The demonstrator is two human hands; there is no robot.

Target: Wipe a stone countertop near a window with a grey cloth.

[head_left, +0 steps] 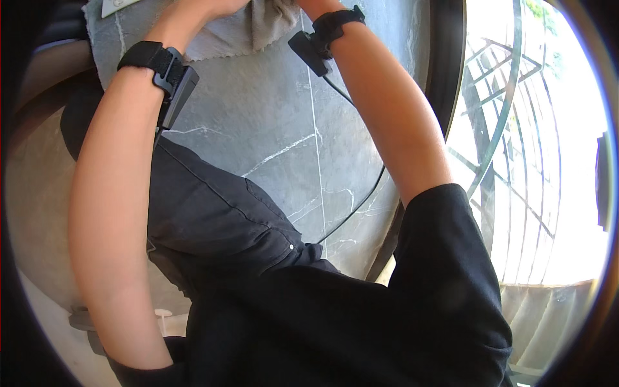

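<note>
At the top edge of the picture, my left hand (222, 5) is over a greyish, ragged-edged cloth (261, 35); its fingers are cut off by the frame. Only the heel of my right hand (316, 6) shows, at the cloth's right side, with the fingers out of view. Whether either hand grips the cloth cannot be seen. The cloth lies spread on a grey marble surface (271, 116) with white veins. Each wrist wears a black strap with a small black device, on the left (177, 97) and on the right (309, 55).
A white item with small round studs (116, 6) lies on the cloth at the upper left. A black cable (358, 206) runs from the right wrist device down across the marble. My dark-trousered leg (213, 206) is below. On the right stands a bright window with a metal grille (509, 129).
</note>
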